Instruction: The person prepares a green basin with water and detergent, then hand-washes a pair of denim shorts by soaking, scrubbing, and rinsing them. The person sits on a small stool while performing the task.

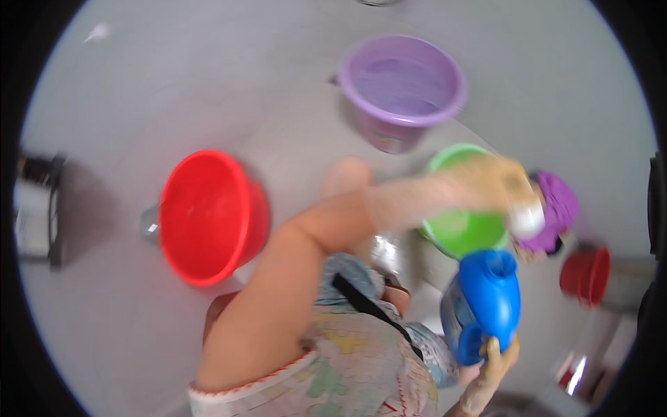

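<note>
My left hand (500, 182), in a thin pale glove and blurred, reaches across to the right over a green basin (458, 229). Its fingers are closed on a white cap (526, 218). Lower right, my right hand (497, 359), gloved too, grips a blue plastic bottle (492, 297) near its handle. The bottle's mouth is uncovered and points up and away from me. A purple basin (404, 117) with water in it stands at the top centre. To the left is a red basin (208, 219), tilted in the view.
A purple cloth item (560, 208) lies beyond the green basin. Farther right stands a small red bucket (586, 276). A black and white object (39, 213) is at the far left edge. A shiny, blurred thing (386, 253) shows beside my lap, below my left forearm.
</note>
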`<act>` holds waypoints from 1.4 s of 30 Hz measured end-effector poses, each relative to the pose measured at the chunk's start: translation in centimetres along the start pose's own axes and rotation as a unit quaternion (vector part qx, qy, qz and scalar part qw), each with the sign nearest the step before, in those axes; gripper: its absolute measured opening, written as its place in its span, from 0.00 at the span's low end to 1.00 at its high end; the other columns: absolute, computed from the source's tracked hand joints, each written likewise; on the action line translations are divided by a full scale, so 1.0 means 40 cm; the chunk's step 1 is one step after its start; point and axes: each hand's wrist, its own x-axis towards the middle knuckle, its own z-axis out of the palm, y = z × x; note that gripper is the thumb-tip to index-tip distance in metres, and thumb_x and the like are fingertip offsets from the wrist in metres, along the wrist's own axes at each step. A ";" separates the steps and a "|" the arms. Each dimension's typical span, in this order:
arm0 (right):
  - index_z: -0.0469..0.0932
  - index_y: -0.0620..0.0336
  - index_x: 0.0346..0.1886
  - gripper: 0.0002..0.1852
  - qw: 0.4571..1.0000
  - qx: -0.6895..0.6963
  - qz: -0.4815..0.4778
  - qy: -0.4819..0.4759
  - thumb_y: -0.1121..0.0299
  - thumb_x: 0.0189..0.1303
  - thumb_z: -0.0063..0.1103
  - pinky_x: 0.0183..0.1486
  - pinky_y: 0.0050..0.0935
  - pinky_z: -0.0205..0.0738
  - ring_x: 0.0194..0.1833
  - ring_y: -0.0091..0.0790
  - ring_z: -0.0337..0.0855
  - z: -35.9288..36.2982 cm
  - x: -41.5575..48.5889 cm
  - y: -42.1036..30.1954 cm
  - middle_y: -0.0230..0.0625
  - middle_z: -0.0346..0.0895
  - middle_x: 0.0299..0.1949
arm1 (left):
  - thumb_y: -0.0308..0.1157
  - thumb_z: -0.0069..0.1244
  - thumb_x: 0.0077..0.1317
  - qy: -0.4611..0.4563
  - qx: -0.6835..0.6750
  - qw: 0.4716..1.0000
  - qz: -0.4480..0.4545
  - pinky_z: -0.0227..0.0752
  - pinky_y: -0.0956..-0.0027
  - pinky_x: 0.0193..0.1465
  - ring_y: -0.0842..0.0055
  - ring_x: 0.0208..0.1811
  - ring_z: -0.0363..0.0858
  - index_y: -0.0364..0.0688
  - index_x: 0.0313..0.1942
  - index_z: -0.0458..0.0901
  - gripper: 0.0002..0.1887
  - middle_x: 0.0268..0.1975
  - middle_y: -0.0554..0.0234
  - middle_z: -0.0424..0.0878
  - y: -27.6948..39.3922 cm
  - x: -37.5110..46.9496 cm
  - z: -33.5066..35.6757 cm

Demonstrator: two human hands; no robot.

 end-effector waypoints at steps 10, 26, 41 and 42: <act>0.74 0.66 0.40 0.29 0.989 -0.040 0.137 -0.024 0.45 0.59 0.68 0.27 0.23 0.68 0.22 0.23 0.73 0.029 0.081 -0.069 0.33 0.75 0.22 | 0.59 0.31 0.74 0.014 -0.659 0.745 -0.102 0.69 0.61 0.38 0.76 0.26 0.73 0.45 0.53 0.76 0.28 0.33 0.63 0.79 -0.447 0.109 -0.108; 0.76 0.70 0.48 0.34 0.927 -0.252 0.270 -0.074 0.43 0.59 0.66 0.29 0.26 0.73 0.22 0.26 0.76 0.067 0.169 -0.169 0.35 0.77 0.23 | 0.53 0.33 0.77 0.071 -0.491 0.857 -0.142 0.66 0.72 0.32 0.79 0.31 0.73 0.40 0.51 0.74 0.25 0.38 0.61 0.78 -0.406 0.169 -0.124; 0.76 0.71 0.48 0.31 0.911 -0.283 0.289 -0.078 0.47 0.62 0.66 0.28 0.27 0.72 0.21 0.26 0.75 0.074 0.177 -0.176 0.35 0.77 0.23 | 0.52 0.31 0.76 0.005 -0.470 0.874 -0.127 0.50 0.74 0.25 0.86 0.18 0.53 0.45 0.36 0.72 0.21 0.23 0.71 0.65 -0.450 0.176 -0.092; 0.76 0.71 0.48 0.30 0.909 -0.291 0.289 -0.074 0.47 0.62 0.66 0.27 0.27 0.72 0.21 0.26 0.75 0.073 0.179 -0.176 0.36 0.77 0.23 | 0.52 0.31 0.76 0.013 -0.455 0.881 -0.130 0.54 0.74 0.26 0.86 0.19 0.56 0.45 0.38 0.74 0.22 0.25 0.70 0.68 -0.448 0.172 -0.088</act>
